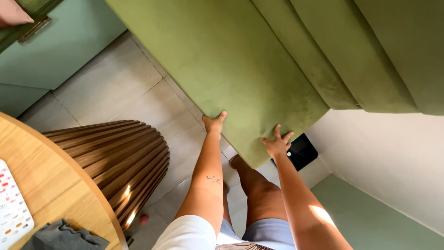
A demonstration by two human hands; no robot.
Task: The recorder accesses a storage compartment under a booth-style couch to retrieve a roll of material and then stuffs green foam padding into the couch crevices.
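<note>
Down near the floor, right in front of the person's legs, a big green velvety sofa cushion (231,69) is tipped up at an angle, its lower corner hanging over the pale tiles (115,88) and partly hiding a flat black bathroom scale (303,150). More green padded sections (370,51) stack up behind it on the right.

Both hands are on its bottom edge. The left hand (214,123) has its fingers curled over the edge, so it looks like a proper grip, though the fingertips are tucked out of sight behind the fabric. The right hand (277,143) sits closer to the corner with fingers spread fairly wide and pressed flat against the surface, more bracing than gripping.

My guess on handling: it looks bulky rather than truly heavy, soft-skinned but with a fairly stiff foam core since the panel stays flat and doesn't sag. The plush fabric probably slides a bit under a flat palm, so hooking fingers under the edge seems the safest hold, one hand at the corner and one further along.

Off to the left there's a round wooden table (46,185) on a slatted base (125,157), with a grey cloth (60,236) lying on top.
</note>
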